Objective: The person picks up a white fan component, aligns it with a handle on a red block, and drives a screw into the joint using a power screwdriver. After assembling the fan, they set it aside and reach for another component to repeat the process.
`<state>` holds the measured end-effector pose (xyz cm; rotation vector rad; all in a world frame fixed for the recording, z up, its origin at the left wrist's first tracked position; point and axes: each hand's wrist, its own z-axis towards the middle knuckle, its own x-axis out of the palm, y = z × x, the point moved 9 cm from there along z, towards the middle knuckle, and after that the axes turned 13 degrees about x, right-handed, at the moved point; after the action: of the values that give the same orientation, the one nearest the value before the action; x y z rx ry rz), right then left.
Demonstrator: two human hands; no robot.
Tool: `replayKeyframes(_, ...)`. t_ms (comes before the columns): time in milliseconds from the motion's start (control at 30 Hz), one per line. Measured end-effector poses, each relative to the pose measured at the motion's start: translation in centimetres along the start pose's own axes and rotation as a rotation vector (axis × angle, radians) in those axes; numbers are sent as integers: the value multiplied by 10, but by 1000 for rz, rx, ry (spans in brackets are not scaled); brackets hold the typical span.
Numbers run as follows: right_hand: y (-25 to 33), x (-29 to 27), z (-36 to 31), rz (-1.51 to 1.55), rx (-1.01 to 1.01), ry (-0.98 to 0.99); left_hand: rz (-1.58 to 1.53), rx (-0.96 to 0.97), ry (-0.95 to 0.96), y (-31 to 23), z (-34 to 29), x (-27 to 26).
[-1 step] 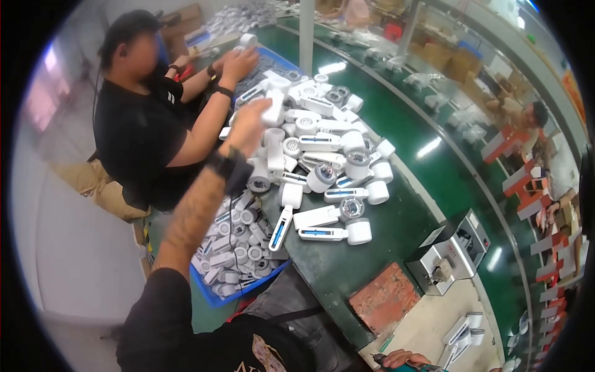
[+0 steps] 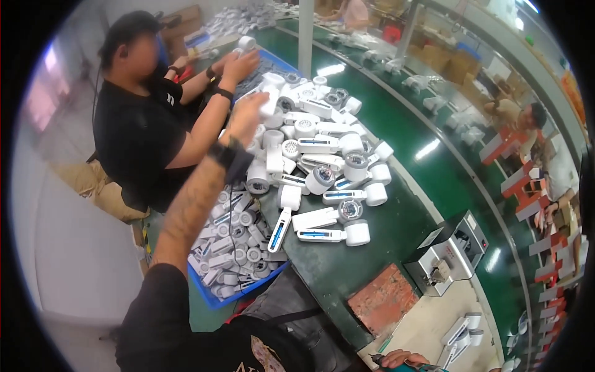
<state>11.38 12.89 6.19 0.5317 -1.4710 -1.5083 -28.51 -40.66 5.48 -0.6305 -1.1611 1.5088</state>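
Note:
My left hand (image 2: 246,119) reaches over the far left part of a heap of white hammer-shaped appliance housings (image 2: 319,145). Its fingers are closed round a white housing (image 2: 270,103); the grip is partly blurred. Many of the heaped pieces have a round head and a slim handle, some with a blue strip inside the open handle. Low at the right, my right hand (image 2: 403,358) is wrapped round a teal electric screwdriver (image 2: 416,367), cut off by the lower edge. The driver's dark tip points left.
A blue crate (image 2: 214,302) of similar parts stands below the dark bench (image 2: 334,273). A reddish worn board (image 2: 384,299), a silver machine (image 2: 443,263) and several white housings (image 2: 462,338) lie rightward. A co-worker (image 2: 139,118) handles parts at left. A green conveyor (image 2: 403,130) curves behind.
My left hand has shifted slightly up and left with the white housing. The right hand with the electric screwdriver stays nearly in place.

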Motion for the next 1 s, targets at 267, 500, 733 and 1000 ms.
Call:
replayKeyframes(267,7,-31,-8,-45,-33,-97,984,1290,252,-30,39,141)
replayKeyframes(500,-7,-49,-9,11,145,-7,100,426,1025,-90,-253,383)
replayKeyframes(733,13,-50,-27,61,149,-48,62,593,1312,-35,-489,563)
replayKeyframes(1000,17,-83,-52,245,159,-5,162,217,1366,29,-517,625)
